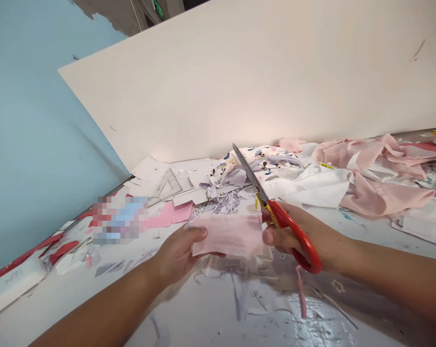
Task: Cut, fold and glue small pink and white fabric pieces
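Observation:
A small pale pink rectangle of fabric [228,234] is stretched flat between my two hands above the table. My left hand [180,248] is closed on its left edge, thumb on top and fingers underneath. At its right edge, my right hand [286,231] is closed round a pair of scissors with red handles [305,248]. The scissor blades [249,168] point up and away to the left, looking closed. Fingertips of the right hand meet the fabric's right edge. A strip of yellow measuring tape [258,202] shows beside the right hand, partly hidden.
Paper shreds [227,202] lie behind the fabric. White cloth [308,183], pink cloth [384,193] and flower-printed cloth [223,168] are heaped at the back right. A clear set square [167,185] rests at back left. Behind the table leans a large white board [247,82].

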The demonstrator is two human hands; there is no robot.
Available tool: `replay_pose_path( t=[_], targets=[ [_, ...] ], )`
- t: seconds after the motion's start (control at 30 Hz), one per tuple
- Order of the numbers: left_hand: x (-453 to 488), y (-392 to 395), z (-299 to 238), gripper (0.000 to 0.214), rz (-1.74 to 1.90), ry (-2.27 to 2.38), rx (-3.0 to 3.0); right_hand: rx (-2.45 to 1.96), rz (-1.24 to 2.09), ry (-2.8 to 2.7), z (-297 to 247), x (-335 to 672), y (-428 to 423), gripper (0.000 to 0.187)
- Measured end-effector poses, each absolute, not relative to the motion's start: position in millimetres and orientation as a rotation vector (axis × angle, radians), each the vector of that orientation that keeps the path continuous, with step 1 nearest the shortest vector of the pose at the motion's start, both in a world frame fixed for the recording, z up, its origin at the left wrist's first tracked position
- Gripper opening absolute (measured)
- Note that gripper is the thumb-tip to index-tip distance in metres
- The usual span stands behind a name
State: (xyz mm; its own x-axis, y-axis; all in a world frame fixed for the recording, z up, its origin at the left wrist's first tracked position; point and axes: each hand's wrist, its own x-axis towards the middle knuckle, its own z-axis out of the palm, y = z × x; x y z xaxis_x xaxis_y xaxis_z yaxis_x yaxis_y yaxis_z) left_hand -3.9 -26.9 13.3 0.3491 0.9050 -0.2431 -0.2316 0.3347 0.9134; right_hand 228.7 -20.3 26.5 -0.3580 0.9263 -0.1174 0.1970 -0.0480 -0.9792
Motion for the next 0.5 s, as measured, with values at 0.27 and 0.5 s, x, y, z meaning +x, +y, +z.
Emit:
replay_pose_path(
  t=[0.27,0.5],
  targets=[
    [-6.2,-18.1,8.7,0.034,0.621,0.902,1.269,-1.281,1.325,-1.472,24.2,229.9,-17.0,0.031],
    [-7.6,-15.0,10.7,0.032,0.639,0.987,1.170,-1.129,1.400,-1.414,15.5,230.6,-13.5,0.035]
  ],
)
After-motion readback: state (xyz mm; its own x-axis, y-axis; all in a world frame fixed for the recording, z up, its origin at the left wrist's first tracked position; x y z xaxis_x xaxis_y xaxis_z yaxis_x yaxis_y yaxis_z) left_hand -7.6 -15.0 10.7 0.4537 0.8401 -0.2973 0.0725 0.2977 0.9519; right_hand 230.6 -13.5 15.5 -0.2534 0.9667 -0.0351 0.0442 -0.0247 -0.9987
